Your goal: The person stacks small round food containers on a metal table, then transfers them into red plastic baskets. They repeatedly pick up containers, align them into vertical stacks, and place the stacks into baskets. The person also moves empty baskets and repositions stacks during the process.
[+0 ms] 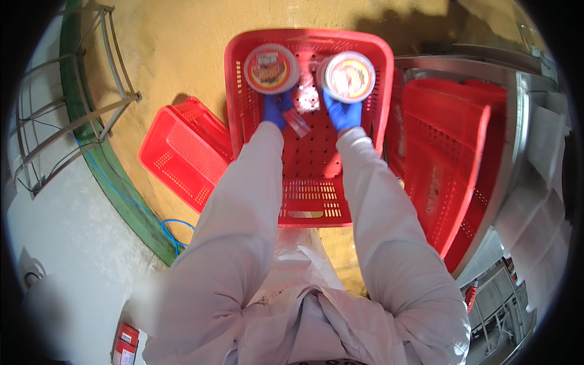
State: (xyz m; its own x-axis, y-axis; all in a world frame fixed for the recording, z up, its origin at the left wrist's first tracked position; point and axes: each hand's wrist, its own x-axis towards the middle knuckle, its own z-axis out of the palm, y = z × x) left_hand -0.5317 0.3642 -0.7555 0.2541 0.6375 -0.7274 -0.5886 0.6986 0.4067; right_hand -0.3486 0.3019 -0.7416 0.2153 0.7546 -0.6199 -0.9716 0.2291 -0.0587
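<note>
My left hand (274, 112), in a blue glove, grips a round lidded tub (271, 68) with a red and yellow label at the upper left of a large red perforated crate (313, 204). A small transparent packet (297, 123) hangs beside that hand; whether my fingers hold it is unclear. My right hand (342, 114), also gloved in blue, is closed on a second round tub (348, 79), with a white rim and a red and yellow lid label, at the crate's upper right. A pale patterned item (308, 97) shows between the tubs.
More red crates lie at the left (170, 155) and stand at the right (438, 152), beside steel edging (486, 246). A metal rack (103, 97) and blue hose (176, 234) are at the left, on a floor (152, 36) of yellow with a green border.
</note>
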